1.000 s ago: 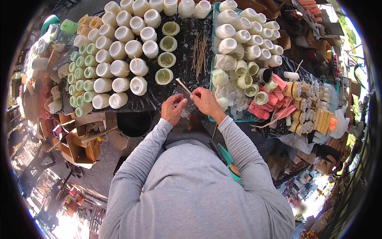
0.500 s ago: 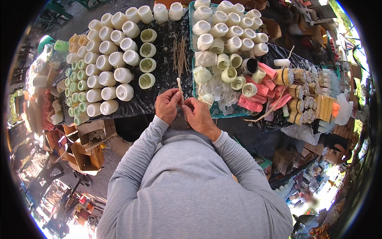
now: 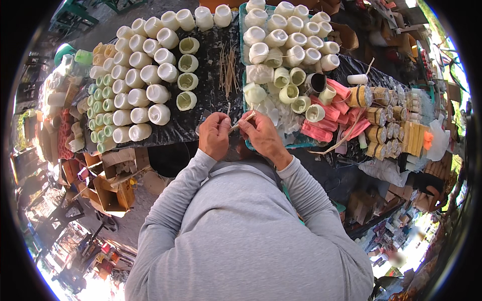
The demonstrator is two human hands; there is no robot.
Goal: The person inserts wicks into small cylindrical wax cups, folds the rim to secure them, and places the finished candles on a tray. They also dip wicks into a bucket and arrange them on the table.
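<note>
A person's left hand (image 3: 214, 136) and right hand (image 3: 264, 136) clamp thumbs and fingers on a thin, pale, fibrous cord (image 3: 241, 123) near a black-covered table (image 3: 210, 67) bearing rounded, waxy white cups (image 3: 158, 94).

Concealed, cropped and indistinct items.
Pale cord (image 3: 240, 123): one end lost within left hand (image 3: 215, 135), fingertips partly hidden. Dark shape (image 3: 168, 160) below table (image 3: 208, 65): partly behind left sleeve (image 3: 175, 203), kind unclear. Grey shirt (image 3: 251, 241): cropped by lower edge. Green furniture (image 3: 76, 12), upper left: cropped above. Rounded patch (image 3: 396, 258), lower right: blurred, unidentifiable.
</note>
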